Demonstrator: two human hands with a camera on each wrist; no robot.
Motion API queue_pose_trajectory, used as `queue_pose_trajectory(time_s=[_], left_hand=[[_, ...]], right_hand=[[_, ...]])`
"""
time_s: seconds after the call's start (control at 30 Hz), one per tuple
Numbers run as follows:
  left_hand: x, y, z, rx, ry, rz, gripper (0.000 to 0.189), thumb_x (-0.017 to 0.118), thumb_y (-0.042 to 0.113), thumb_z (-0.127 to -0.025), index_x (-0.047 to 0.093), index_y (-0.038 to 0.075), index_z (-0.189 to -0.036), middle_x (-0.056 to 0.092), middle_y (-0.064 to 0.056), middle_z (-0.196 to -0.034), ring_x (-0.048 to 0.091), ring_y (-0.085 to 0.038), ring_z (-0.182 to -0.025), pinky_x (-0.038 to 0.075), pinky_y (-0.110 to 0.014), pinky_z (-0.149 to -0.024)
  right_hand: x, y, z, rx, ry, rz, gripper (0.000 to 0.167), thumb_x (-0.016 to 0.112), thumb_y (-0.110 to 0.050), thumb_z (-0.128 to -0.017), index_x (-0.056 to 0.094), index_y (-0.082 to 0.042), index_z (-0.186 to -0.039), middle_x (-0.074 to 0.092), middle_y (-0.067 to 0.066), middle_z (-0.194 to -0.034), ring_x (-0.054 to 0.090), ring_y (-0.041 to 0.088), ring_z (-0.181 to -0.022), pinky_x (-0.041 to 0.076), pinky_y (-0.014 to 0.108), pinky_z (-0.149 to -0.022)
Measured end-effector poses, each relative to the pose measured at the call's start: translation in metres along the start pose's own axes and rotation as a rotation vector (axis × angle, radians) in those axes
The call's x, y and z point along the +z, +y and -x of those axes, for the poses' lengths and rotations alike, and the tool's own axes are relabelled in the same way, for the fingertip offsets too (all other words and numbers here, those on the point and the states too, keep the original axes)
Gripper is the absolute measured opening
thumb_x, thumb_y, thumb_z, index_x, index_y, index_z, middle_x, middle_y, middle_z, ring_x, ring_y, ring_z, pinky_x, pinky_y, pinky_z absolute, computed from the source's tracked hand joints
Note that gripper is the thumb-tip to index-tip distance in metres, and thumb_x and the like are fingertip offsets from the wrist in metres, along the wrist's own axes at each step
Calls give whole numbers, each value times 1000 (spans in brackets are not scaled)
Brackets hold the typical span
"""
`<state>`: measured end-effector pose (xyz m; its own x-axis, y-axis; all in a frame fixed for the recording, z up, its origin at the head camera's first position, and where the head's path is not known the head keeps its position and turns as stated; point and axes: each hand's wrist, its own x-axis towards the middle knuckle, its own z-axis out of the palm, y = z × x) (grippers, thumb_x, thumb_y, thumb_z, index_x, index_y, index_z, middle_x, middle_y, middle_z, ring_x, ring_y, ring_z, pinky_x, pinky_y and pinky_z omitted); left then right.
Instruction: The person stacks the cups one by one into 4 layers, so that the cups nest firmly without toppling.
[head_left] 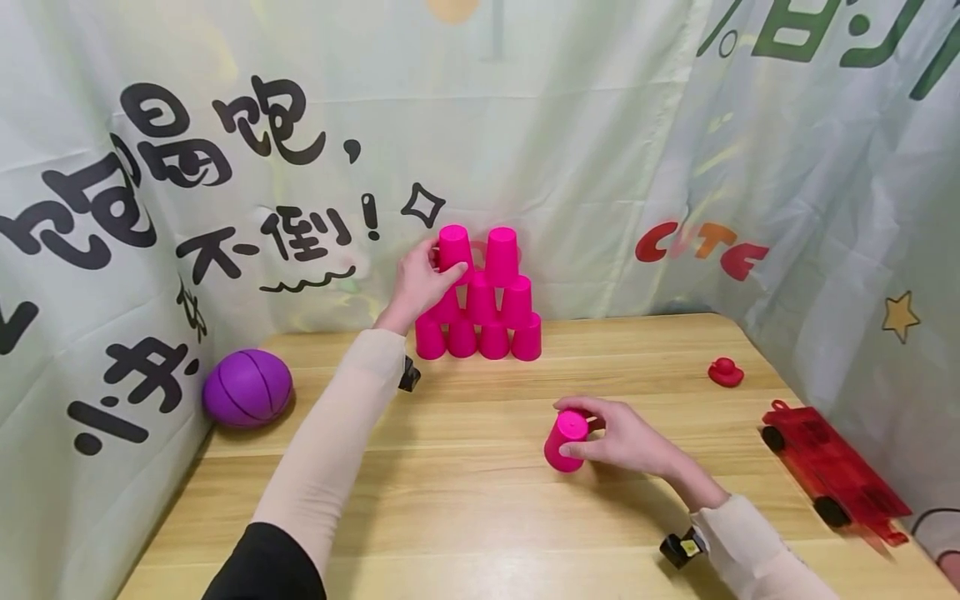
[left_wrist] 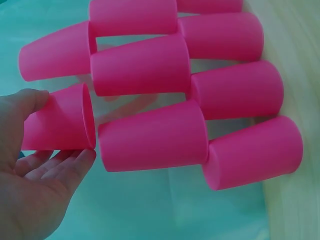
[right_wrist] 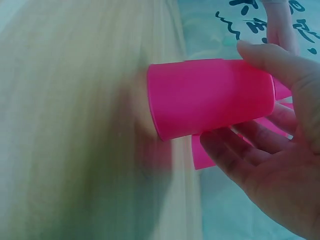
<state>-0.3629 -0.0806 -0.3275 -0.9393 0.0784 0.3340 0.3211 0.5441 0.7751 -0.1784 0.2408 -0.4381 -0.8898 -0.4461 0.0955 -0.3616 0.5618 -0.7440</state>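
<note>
Upside-down pink cups [head_left: 493, 340] stand at the back in a stepped pyramid, several along the bottom row and three above. On the third tier one cup [head_left: 502, 257] stands at the right. At that tier's left, my left hand [head_left: 416, 287] grips another pink cup [head_left: 453, 248], thumb on one side and fingers on the other. In the left wrist view that held cup's rim [left_wrist: 89, 117] is just above the second row, a narrow gap under it. Nearer the front, my right hand [head_left: 626, 437] holds a pink cup [head_left: 564, 443] mouth down and slightly tilted, low over the table.
The wooden table [head_left: 450, 517] is backed by a printed curtain [head_left: 577, 150]. A purple ball [head_left: 247, 388] sits at the left edge. To the right are a small red hat-shaped object [head_left: 725, 372] and a red toy car [head_left: 832, 467]. Part of another person shows at the far right edge.
</note>
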Motion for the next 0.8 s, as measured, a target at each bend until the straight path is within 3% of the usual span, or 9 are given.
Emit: queue_pose_trajectory(time_s=[0.23,0.57,0.8], left_hand=[[4,-2,-5,-21,7,-17,61,76,27,-96,53,3,-147,69,-18,-128,67,-34,-113,58,-46,-101],[7,-3,-8,-2,9,-12,55,77,26,-96,57,3,-142,70,-18,-123,67,-33,-109,58,-46,-98],[8,-6,-10,-27,0,15,59,77,27,-96,55,5,-147,69,-19,-127,68,-34,-113,58,-46,-101]], right_hand=[[3,4,1,7,-4,-41,64,88,-30,-86,64,-4,-140,73,6,-124,70,14,-102,62,32,-90],[4,8,3,-3,-10,-44,62,88,-29,-87,65,-5,-139,73,8,-121,70,13,-101,63,33,-89],[4,8,5,-4,-17,-62,65,89,-29,-86,63,-4,-140,73,8,-121,70,12,-101,62,32,-90]])
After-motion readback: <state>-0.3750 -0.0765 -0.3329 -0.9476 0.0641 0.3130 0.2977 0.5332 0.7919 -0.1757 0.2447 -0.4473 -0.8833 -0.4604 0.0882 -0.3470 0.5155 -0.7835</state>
